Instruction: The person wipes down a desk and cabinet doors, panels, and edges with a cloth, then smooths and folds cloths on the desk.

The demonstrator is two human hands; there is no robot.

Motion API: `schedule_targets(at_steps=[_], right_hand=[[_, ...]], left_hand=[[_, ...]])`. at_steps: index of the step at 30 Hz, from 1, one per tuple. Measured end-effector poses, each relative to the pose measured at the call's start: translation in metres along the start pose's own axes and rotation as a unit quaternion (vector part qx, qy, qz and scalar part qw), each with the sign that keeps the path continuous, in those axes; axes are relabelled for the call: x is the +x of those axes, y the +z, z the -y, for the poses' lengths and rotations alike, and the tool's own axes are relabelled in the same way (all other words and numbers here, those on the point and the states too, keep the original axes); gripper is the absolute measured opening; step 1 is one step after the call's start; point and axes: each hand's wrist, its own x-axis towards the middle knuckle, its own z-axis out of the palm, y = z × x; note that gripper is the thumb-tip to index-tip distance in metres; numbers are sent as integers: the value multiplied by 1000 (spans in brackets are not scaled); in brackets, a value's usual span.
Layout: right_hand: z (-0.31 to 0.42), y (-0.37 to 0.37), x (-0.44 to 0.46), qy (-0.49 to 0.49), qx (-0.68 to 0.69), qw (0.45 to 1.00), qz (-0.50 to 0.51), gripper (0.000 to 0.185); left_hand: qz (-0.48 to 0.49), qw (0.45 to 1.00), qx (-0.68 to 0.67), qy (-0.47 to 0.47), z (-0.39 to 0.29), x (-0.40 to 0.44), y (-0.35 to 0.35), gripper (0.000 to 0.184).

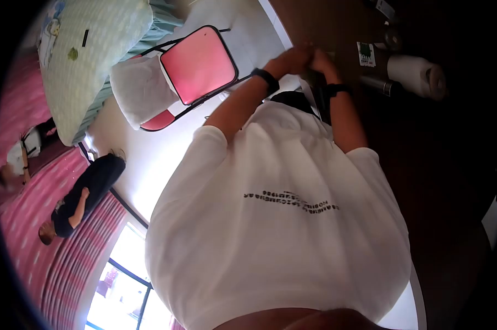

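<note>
My left hand [290,60] and my right hand [322,61] meet in front of my body, beside the dark surface on the right. The fingers of both are curled in close together in dim light. Whatever lies between them, if anything, is too dark to make out. A black band [267,80] circles my left wrist, and another dark band [338,89] is on my right wrist. Just below the hands, a pale strap-like strip [309,94] runs down towards my lap. My white T-shirt [276,242] fills the lower middle.
On the dark surface are a green-and-white card [365,54], a dark cylinder [379,85] and a large white container [410,74]. Left stands a pink folding chair [200,63] with a white cloth [141,91], near a green-covered bed [103,38]. Two people are farther left by pink curtains [75,247].
</note>
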Motion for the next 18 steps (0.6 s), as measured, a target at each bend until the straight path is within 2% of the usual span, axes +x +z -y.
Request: schedule_targets(at_steps=[1, 2, 3, 5, 7, 9, 10, 11, 12, 14, 15, 16, 17, 18], right_hand=[[19, -12, 0, 8, 2, 1000, -5, 37], [39, -26, -1, 131, 26, 989, 59, 31], [58, -43, 1, 245, 49, 961, 119, 27], [67, -38, 3, 274, 28, 957, 95, 27], [83, -45, 16, 300, -1, 945, 131, 29], [39, 1, 19, 287, 53, 950, 108, 32], [36, 3, 31, 291, 41, 947, 132, 34], [41, -1, 35, 298, 22, 941, 162, 37], [46, 0, 44, 287, 30, 943, 164, 37], [49, -11, 45, 207, -66, 971, 102, 41], [50, -12, 45, 205, -68, 970, 108, 41], [56, -9, 46, 194, -68, 977, 56, 40], [61, -7, 47, 181, -66, 981, 3, 39], [69, -11, 50, 178, -67, 982, 8, 39]], left_hand=[[31, 993, -80, -79, -15, -3, 3, 58], [38, 993, -79, -75, -19, -6, 11, 58], [4, 995, -82, -62, -11, -8, 25, 59], [-57, 995, -50, -58, -3, -16, 28, 57], [-105, 993, 27, -37, 16, -30, 46, 51], [-64, 996, -2, -68, 18, -41, 34, 61], [-45, 991, 85, -88, 19, -50, 32, 70], [-73, 995, 36, -65, 24, -48, 35, 77], [-72, 991, 65, -90, 21, -52, 24, 79], [-75, 987, 88, -113, -1, -46, 7, 81], [-48, 977, 78, -190, -7, -44, -1, 82], [-19, 961, 65, -268, -8, -46, 0, 82], [-21, 960, 60, -274, -7, -46, 1, 82], [-2, 962, -8, -271, 0, -46, 2, 81]])
